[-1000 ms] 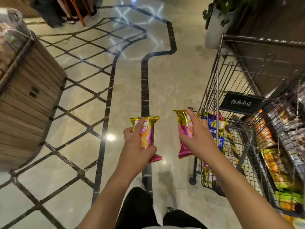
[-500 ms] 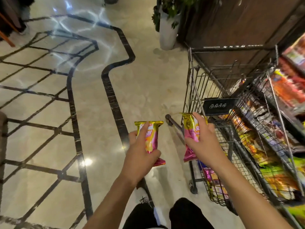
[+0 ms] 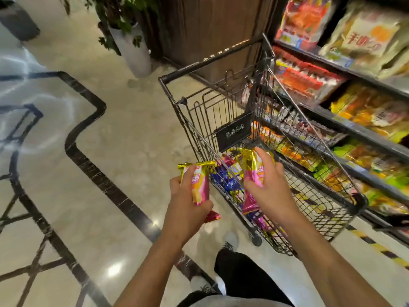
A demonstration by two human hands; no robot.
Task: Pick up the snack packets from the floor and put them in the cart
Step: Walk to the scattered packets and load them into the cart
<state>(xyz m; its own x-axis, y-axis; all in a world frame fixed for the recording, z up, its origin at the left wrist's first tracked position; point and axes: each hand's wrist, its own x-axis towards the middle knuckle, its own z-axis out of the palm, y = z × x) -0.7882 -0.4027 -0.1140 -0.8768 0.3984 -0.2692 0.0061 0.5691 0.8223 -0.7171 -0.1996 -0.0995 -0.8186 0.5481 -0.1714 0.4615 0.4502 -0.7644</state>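
Left hand [image 3: 188,209] and right hand [image 3: 269,191] fingers each clamped on a pink packet

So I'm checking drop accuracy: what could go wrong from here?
The left hand holds its pink packet outside the cart's wire wall, so releasing now would likely drop it on the floor. The right hand grips its packet over the basket, near the same wall, so it might catch the wires.
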